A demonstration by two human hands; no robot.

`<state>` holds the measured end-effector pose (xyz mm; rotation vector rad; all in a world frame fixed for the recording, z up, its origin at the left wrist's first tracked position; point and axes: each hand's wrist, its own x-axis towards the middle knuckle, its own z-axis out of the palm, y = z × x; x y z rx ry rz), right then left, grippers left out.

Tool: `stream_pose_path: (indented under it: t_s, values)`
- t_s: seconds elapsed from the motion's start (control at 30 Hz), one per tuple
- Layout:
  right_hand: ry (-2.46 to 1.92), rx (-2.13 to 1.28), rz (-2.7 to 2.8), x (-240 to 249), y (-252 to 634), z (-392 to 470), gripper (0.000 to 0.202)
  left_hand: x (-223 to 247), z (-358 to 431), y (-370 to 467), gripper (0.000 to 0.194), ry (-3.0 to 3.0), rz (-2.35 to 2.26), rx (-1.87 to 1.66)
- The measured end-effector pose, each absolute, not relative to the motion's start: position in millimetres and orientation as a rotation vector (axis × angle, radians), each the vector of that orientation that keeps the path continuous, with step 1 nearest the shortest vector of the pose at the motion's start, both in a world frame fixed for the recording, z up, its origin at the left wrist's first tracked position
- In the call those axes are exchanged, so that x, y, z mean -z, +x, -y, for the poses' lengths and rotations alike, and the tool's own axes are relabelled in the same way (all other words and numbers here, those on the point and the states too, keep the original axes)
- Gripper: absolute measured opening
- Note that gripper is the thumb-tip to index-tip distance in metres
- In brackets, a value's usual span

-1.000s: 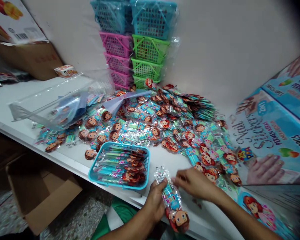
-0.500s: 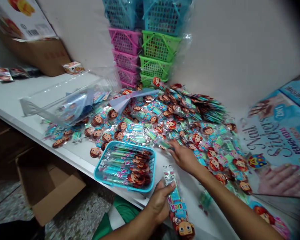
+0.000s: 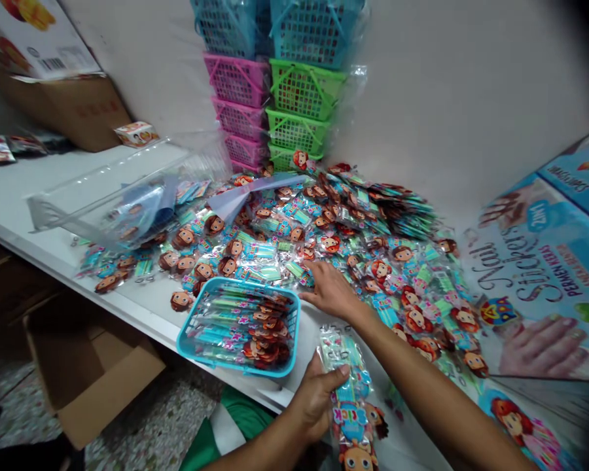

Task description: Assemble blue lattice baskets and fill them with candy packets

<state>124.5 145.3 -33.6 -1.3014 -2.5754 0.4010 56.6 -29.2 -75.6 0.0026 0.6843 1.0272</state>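
My left hand (image 3: 319, 392) is closed around a few flat plastic candy stick packets (image 3: 351, 412), thumb on top. They hang with their printed doll heads toward me and fan slightly apart. My right hand (image 3: 331, 291) is over the near edge of a loose pile of the same packets (image 3: 260, 252), its thumb and fingers apart. Some fingertips touch or almost touch a packet there. Just left of both hands stands a blue plastic basket (image 3: 181, 337), holding several packets lined up on edge.
Stacked pink baskets (image 3: 238, 82) and green baskets (image 3: 304, 88) stand against the wall. A clear plastic tray (image 3: 63, 219) lies at left. Printed cartons (image 3: 535, 261) stand at right. An open cardboard box (image 3: 103, 386) sits on the floor below the table edge (image 3: 132, 320).
My right hand has moved left along the pile's edge, and its fingers have spread. The packets in my left hand now look wider, with another doll head showing at the side.
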Motion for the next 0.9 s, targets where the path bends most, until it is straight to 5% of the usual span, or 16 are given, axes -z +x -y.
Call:
stream_pose_path:
  t_s: [0.17,0.37,0.57,0.73,0.9]
  values:
    - [-1.290,-0.524,2.578,45,156,-143,0.031,78,23,50,0.036,-0.026,-0.687,-1.047]
    - [-1.377,-1.378,2.093,52,221,-47,0.030,74,11,55,0.035,-0.026,-0.576,-1.097]
    - [-1.389,-0.560,2.437,64,220,-38,0.039,71,24,49,0.053,-0.016,-0.666,-1.084]
    - [-1.450,-0.427,2.540,79,219,-43,0.028,65,27,45,0.055,0.020,-0.745,-1.108]
    - [-1.506,-1.254,2.139,69,216,-24,0.044,64,22,48,0.043,0.072,-0.688,-1.129]
